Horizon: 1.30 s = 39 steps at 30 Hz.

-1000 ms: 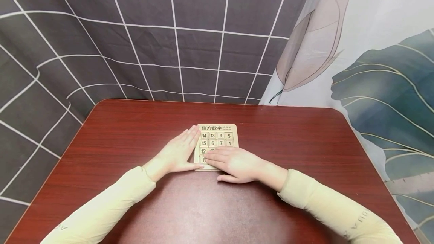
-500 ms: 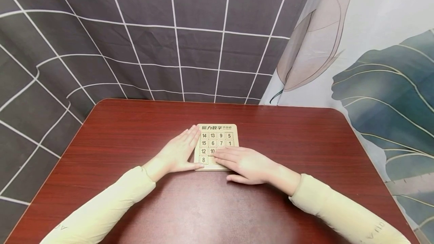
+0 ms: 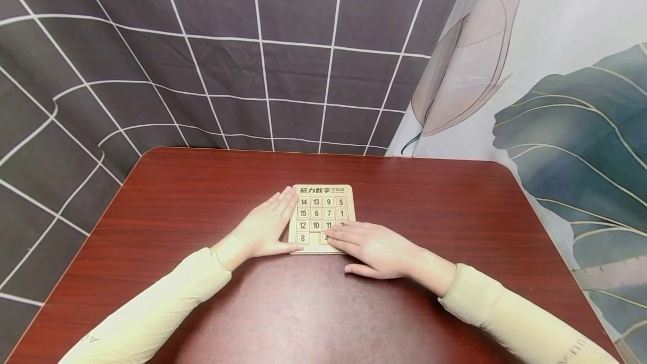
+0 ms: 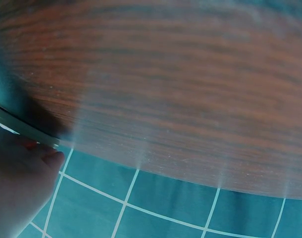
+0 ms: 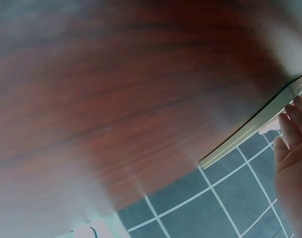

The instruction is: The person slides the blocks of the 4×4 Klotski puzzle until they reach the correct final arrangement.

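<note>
In the head view a pale wooden number slide puzzle (image 3: 323,249) lies flat on the table, its square tiles in rows under a printed heading. My left hand (image 3: 263,226) rests along its left edge with straight fingers, the thumb on the lower left corner. My right hand (image 3: 376,246) reaches in from the right, straight fingers laid over the lower right tiles. Right at its fingertips are the 11 tile (image 3: 328,224) and a partly covered tile marked 4. A gap shows between that tile and the 8 tile (image 3: 303,238). The lower right corner is hidden by the hand.
The puzzle stands on a dark red wood-grain table (image 3: 212,184) with rounded far corners. Behind and to the left hangs a dark grey curtain (image 3: 293,72) with a white grid. A white cloth with large leaf prints (image 3: 581,122) hangs at the right.
My right hand has slid to the right across the bottom rows, uncovering the 8, 10 and 11 tiles and the gap beside the 8. My left hand has stayed in place.
</note>
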Available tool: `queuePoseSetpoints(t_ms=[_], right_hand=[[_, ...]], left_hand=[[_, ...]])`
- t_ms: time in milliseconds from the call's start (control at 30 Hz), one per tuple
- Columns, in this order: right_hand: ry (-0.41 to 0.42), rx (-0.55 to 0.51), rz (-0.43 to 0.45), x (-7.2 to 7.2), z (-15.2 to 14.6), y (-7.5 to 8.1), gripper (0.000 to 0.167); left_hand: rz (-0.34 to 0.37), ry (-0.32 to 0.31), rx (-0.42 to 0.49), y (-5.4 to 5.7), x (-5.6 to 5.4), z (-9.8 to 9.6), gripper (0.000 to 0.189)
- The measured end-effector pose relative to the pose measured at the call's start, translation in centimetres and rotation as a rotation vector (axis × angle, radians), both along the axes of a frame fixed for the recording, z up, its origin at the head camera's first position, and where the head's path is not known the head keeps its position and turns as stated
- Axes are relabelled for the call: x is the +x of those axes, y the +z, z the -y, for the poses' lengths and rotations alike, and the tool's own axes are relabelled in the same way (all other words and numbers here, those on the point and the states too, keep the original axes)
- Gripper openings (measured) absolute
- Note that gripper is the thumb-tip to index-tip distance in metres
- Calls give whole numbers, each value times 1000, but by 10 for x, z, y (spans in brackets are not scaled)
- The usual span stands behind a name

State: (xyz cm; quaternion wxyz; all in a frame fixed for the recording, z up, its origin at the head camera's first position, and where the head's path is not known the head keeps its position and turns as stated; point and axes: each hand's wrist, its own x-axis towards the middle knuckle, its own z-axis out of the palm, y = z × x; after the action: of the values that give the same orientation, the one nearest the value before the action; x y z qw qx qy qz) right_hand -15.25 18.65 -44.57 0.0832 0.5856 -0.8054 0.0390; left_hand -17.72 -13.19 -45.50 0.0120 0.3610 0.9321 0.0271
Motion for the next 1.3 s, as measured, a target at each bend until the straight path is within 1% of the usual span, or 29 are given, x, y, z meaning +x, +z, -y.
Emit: queuePoseSetpoints(t_ms=[200, 333, 533, 733, 967, 1300], right_hand=[[7, 23, 2, -1, 11, 0, 64], [-4, 42, 13, 0, 18, 0, 64], [-14, 43, 21, 1, 19, 5, 63], [-48, 14, 39, 5, 6, 11, 63], [-87, 15, 51, 9, -16, 9, 63], [-70, -19, 21, 11, -30, 4, 63]], left_hand=[[-3, -3, -2, 1, 0, 0, 113], [-6, -8, -6, 2, 0, 0, 113], [5, -5, -5, 3, 1, 0, 113], [8, -3, -5, 3, 1, -1, 113], [-8, -7, -12, 3, 0, 0, 113], [-15, -9, -4, 2, 0, 0, 113]])
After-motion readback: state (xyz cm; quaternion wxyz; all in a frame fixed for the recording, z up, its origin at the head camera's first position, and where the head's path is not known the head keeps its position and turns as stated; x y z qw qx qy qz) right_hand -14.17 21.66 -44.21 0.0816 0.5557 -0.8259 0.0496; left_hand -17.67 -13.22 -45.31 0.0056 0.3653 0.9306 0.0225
